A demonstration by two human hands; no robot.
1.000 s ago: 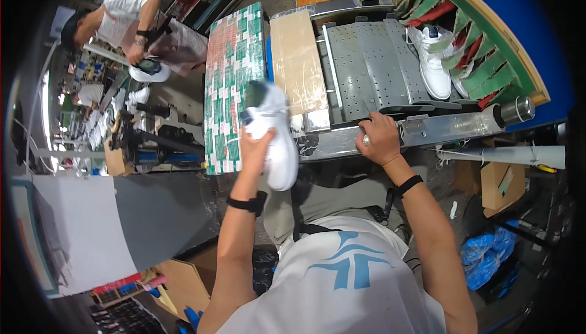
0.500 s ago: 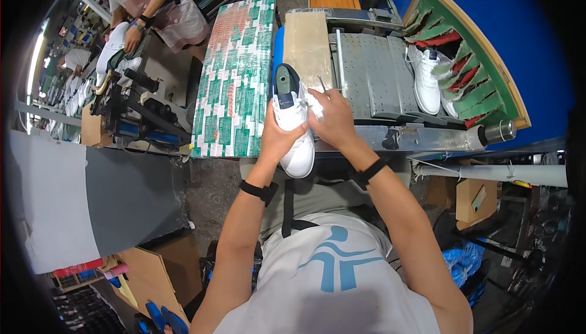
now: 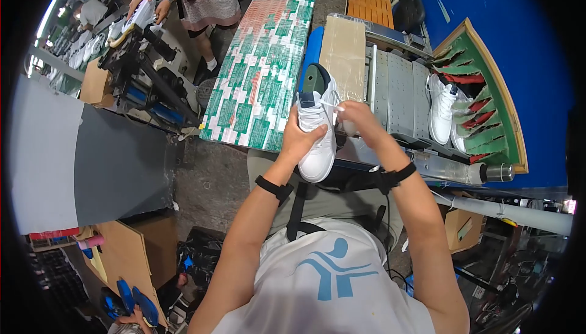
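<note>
White shoe (image 3: 318, 156): was held at the conveyor's (image 3: 390, 90) near left corner, with wrapped slab (image 3: 262, 71) left of the conveyor, second shoe (image 3: 441, 114) at its right end. Pointed toe toward the wearer, lengthwise across the conveyor's run. Was clasped by the left hand (image 3: 299, 138); had lace (image 3: 330, 107) pinched narrowly in the right hand (image 3: 362, 120)

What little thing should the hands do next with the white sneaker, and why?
Maybe the right hand should gently pull the white shoelace a bit farther out. It seems to be pinching that lace beside the upper part of the white sneaker, and the left hand grips the shoe with its thumb across the front, which should keep it steady.
</note>
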